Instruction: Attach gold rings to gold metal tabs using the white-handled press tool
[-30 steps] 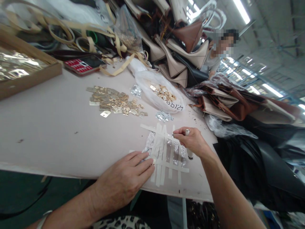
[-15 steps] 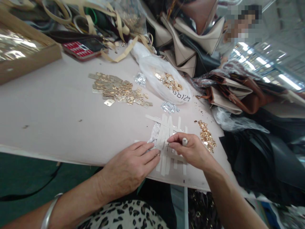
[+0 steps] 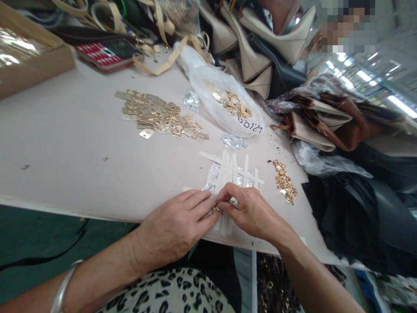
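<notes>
My left hand [image 3: 180, 217] rests low over the table, its fingers pointing right and the thumb mostly hidden. A small shiny metal piece [image 3: 215, 209] shows at its fingertips. There my right hand [image 3: 252, 211] meets it, thumb and forefinger pinched together; whatever lies in the pinch is too small or covered to make out. A small whitish thing [image 3: 233, 201] shows by the right fingers. Beneath and beyond both hands lie crossed white strips [image 3: 224, 171] over clear, crinkled plastic [image 3: 213, 174]. The near part of the strips is covered by the hands.
Gold-coloured metal plates [image 3: 156, 113] lie heaped behind. Silver washer-like discs [image 3: 233, 141] sit before a white plastic bag [image 3: 208, 82] holding gold pieces. Small gold parts [image 3: 284, 182] lie right. A cardboard box [image 3: 39, 71], red calculator-like device [image 3: 100, 54] and handbags [image 3: 312, 117] surround the table.
My right hand has moved left and slightly nearer, from the white strips to my left fingertips. My left hand stays nearly in place. The view has shifted slightly.
</notes>
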`<action>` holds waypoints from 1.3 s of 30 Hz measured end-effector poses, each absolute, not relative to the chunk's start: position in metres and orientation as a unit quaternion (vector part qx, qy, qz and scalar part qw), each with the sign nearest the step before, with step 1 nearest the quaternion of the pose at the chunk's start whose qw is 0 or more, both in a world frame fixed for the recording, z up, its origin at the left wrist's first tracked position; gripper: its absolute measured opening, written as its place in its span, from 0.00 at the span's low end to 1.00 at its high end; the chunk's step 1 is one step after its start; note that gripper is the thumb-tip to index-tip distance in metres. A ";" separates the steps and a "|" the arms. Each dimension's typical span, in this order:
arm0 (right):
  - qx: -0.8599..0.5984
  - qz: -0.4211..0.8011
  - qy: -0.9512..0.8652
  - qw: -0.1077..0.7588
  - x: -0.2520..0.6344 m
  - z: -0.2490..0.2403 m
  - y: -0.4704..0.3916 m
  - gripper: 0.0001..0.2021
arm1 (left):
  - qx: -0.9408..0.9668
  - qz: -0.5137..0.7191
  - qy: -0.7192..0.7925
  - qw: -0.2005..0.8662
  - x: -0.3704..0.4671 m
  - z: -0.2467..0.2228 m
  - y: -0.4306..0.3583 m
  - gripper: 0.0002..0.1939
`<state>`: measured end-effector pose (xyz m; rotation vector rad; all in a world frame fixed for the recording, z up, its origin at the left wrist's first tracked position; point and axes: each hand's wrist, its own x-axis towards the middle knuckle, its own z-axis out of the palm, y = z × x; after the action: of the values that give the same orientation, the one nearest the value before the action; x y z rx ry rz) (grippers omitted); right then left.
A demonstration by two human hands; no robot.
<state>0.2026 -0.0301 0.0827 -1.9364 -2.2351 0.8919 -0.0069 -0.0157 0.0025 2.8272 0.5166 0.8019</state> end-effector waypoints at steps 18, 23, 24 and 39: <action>-0.679 0.281 -0.613 0.290 0.213 0.118 -0.043 0.08 | 0.928 0.326 0.166 0.065 -0.007 0.004 -0.016 0.16; -0.526 0.401 -0.368 0.654 0.216 0.105 -0.048 0.07 | 0.929 0.319 0.170 0.075 -0.006 0.003 -0.016 0.15; -0.492 0.418 -0.327 0.690 0.216 0.098 -0.046 0.08 | 0.930 0.315 0.170 0.081 -0.006 0.003 -0.016 0.15; -0.354 0.454 -0.116 0.810 0.216 0.031 -0.038 0.13 | 0.927 0.317 0.177 0.090 -0.006 0.005 -0.018 0.16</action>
<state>0.2165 -0.0375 0.0312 -0.7562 -0.2483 0.9702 -0.0059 -0.0176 0.0053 2.7566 0.5272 0.9439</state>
